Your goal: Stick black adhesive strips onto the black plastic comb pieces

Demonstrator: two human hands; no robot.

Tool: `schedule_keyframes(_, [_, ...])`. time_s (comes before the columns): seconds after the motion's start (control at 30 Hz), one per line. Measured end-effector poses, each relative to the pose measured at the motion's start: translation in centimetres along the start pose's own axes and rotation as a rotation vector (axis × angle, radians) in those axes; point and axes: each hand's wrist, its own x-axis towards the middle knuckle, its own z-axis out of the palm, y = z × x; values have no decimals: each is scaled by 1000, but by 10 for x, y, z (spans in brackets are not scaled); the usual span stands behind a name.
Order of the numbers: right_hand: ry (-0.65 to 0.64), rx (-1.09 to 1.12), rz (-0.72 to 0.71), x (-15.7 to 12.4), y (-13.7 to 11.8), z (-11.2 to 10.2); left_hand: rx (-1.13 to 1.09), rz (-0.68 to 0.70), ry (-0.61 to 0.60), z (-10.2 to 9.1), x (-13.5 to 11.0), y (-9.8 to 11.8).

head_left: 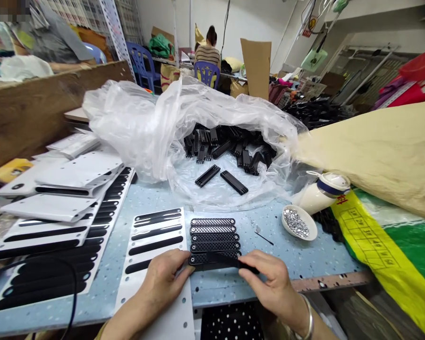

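Observation:
My left hand (165, 278) and my right hand (269, 278) both pinch a long black strip (219, 260) at the near edge of the blue table (304, 257). The strip lies over the nearest of several black perforated grille pieces (214, 233) laid in a row. A white backing sheet (156, 245) with black strips and empty slots lies just left of the grilles, under my left hand.
A clear plastic bag (152, 127) holds a heap of black grille pieces (230, 144); two lie loose in front. A white bowl of small shiny parts (299, 223) and a white jar (320, 191) stand right. Stacked white sheets (63, 198) lie left. People sit beyond.

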Motion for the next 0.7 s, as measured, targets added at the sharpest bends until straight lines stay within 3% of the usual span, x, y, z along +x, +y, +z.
schedule_keyframes(0.1, [41, -60, -8, -1, 4, -3, -5, 18, -33, 0, -5, 1])
schedule_keyframes(0.27, [-37, -116, -14, -7, 5, 0, -39, 13, -42, 0, -16, 0])
schedule_keyframes(0.57, [-16, -152, -121, -6, -8, 8, -158, -115, 5, -5, -21, 4])
schedule_keyframes(0.7, [-13, -185, -170, -6, -8, 19, -199, -173, -51, -5, -18, 8])
